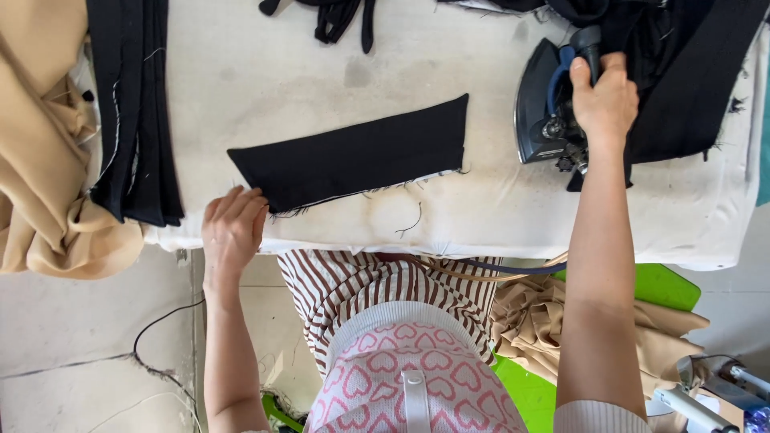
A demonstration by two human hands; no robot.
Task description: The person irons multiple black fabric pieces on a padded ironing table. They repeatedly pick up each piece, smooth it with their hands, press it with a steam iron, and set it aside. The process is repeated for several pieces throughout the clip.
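Gripping the dark steam iron [549,104] by its handle, the right hand [605,100] holds something heavy and rigid at the padded white table's [321,72] far right. The left hand [233,228], flat and unclenched, pins the near-left corner of the limp, light black tapered fabric panel [357,156] (its lower edge frays), best handled by its edges.

**What I cannot see from here**

My right hand [603,96] covers the handle of the iron [549,104], so the fingers of that grip are out of sight, and the iron's far side is lost against the dark cloth behind it. The black fabric heap [690,72] runs off the top edge, as do the black straps [341,18]. The stack of black pieces [132,112] and the tan cloth [40,160] are cut off at the top and left. The near edge of the tabletop [561,216] hides my lap. At the lower right corner, a metal part [706,393] is cropped and too blurred to identify.
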